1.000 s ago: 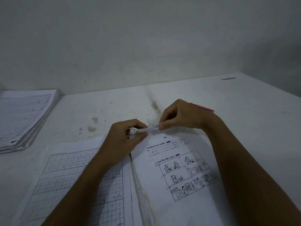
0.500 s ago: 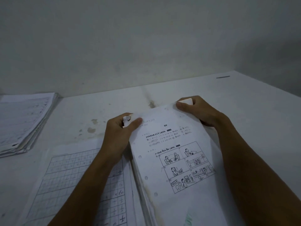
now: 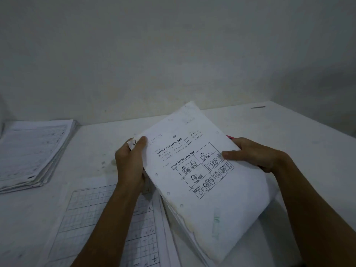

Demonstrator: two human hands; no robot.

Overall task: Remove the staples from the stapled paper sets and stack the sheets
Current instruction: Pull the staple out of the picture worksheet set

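Left hand (image 3: 129, 166) clenched on the upper left corner of the paper set (image 3: 202, 182), thumb laid over the top sheet beside a crumpled, torn corner. Right hand (image 3: 254, 157) grasping the right edge of the same set, thumb flat across the printed comic panels, fingers tucked beneath and hidden. Paper set held between both grips, far end tilted up off the bench (image 3: 289, 135), near lower corner down by the sheets below. Top sheet printed with lines of text and a grid of cartoon drawings; punched holes along its left edge; brown staining along the lower left edge of the layered pages. A small red object (image 3: 230, 137) just visible behind the set, above the right hand; nature not determinable. Staple not discernible at the held corner. Gridded worksheet (image 3: 107, 218) lying flat on the bench under the left forearm, just left of the held set, partly overlapped by it. Stack of loose sheets (image 3: 32, 151) at the far left of the bench, well apart from both hands, against the wall (image 3: 173, 54). Dark smudges on the bench surface between that stack and the left hand. Short dark mark (image 3: 258, 107) at the far right of the bench.
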